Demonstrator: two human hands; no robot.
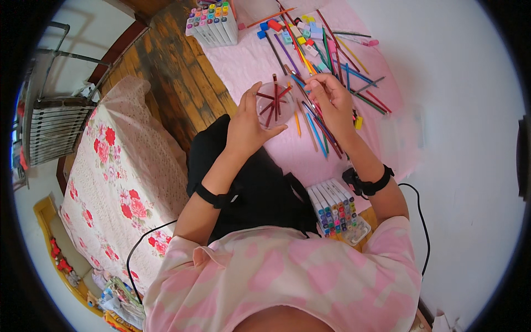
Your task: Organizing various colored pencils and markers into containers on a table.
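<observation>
My left hand [244, 122] is curved around a round clear container [289, 111], gripping its sides between thumb and fingers. Several dark red pencils [276, 97] stand and lean inside it at different angles. To the right of the container, my right hand [334, 101] hovers over a loose pile of colored pencils [325, 132], its thumb and fingers curled together. Whether a pencil is pinched between those fingertips is hidden. An orange pencil [298, 123] and a light blue pencil [317, 135] lie just below the container on the pink cloth [298, 162].
More pencils and small colored blocks [307, 35] are scattered at the far side. One marker set [213, 25] stands at the far left of the cloth, another marker set [336, 207] near my right elbow. A white wall [460, 124] borders the right. Black cables [423, 224] run beside my arms.
</observation>
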